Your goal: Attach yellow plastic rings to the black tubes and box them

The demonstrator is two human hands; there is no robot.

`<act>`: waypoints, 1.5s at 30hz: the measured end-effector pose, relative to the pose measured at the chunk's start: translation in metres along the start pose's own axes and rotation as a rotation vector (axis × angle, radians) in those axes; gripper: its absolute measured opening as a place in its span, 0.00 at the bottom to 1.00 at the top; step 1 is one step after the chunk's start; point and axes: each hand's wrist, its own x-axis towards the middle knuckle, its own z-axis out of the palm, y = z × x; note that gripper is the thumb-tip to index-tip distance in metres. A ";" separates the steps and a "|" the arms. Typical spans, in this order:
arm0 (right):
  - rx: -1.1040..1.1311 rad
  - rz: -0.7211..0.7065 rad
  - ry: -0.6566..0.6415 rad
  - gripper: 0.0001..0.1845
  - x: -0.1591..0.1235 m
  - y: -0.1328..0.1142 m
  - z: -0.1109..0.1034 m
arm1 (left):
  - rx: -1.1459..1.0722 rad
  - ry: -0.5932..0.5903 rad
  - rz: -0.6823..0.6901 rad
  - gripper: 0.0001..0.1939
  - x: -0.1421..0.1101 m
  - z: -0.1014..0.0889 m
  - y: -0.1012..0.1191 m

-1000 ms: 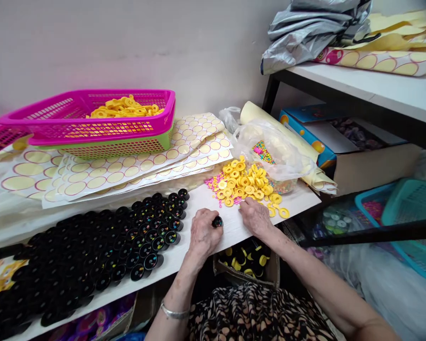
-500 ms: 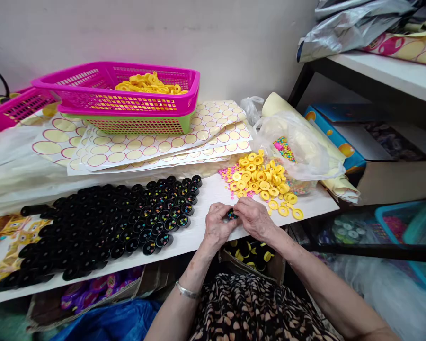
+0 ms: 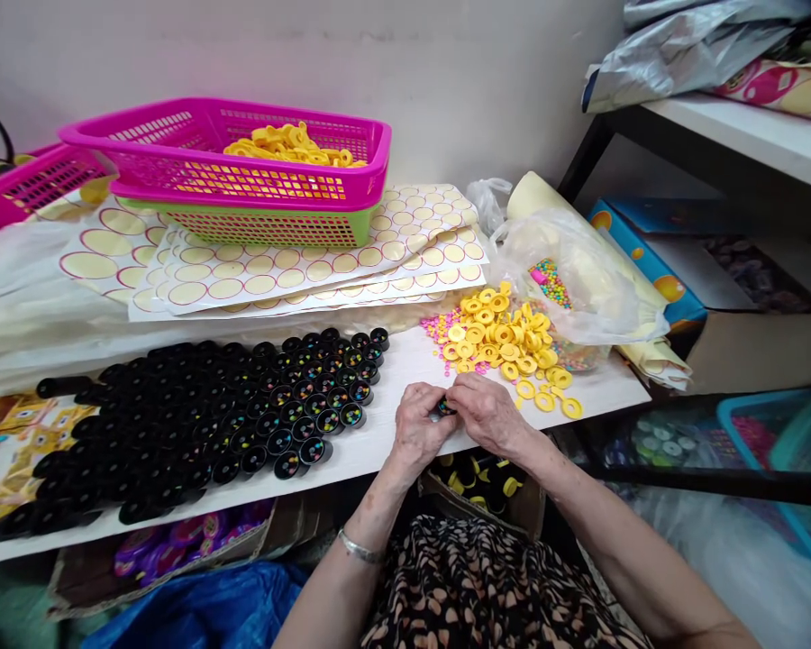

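Near the table's front edge, my left hand is closed around a small black cup with bits of colour inside. My right hand is closed too, its fingertips pinched at the cup's rim; whatever lies between them is hidden. Just beyond my right hand is a heap of yellow plastic rings with tabs. Pink and yellow beads are scattered beside the heap. Left of my hands, many black cups stand in close rows, several of them showing coloured beads inside.
A pink basket holding yellow rings sits on a green basket, over sticker sheets. A plastic bag with coloured beads lies at the right. A shelf rises beyond it. Under the table is a box of black and yellow pieces.
The view has shifted slightly. Both hands stay together at the black cup, and my right fingers now cover a little more of it.
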 end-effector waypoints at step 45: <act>0.046 0.063 0.135 0.10 -0.012 -0.002 0.010 | 0.022 -0.039 -0.031 0.11 0.000 0.002 -0.004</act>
